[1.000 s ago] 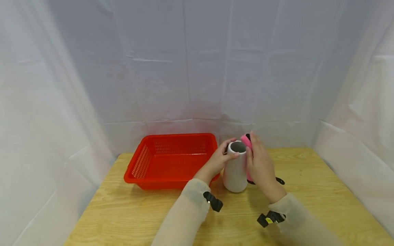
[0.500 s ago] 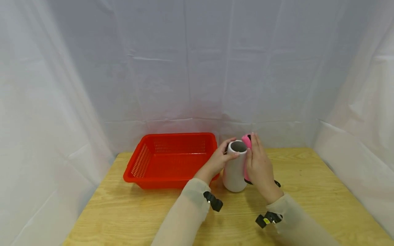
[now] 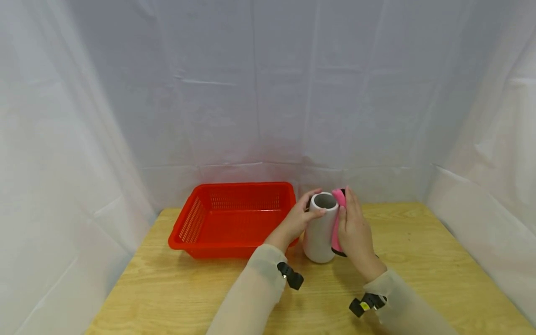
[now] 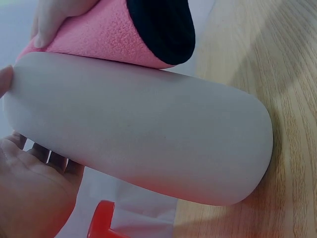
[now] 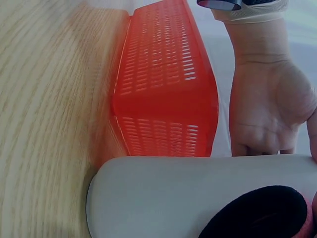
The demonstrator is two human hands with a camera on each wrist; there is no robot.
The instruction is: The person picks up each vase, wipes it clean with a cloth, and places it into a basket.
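A white cylindrical cup stands upright and open-topped on the wooden table. My left hand grips its upper part, thumb at the rim. From the right, my right hand holds a pink sponge with a black backing flat against the cup's wall. In the left wrist view the cup fills the frame, with the sponge on its far side and my left palm under it. The right wrist view has the cup, the sponge's black backing and my left hand.
A red slotted plastic basket sits just left of the cup, close to my left wrist, and shows again behind the cup as the basket. White cloth walls close the table at the back and on both sides. Bare wood lies to the right.
My right hand has slid the sponge down a little and closer against the cup's right side. The cup and my left hand have stayed put.
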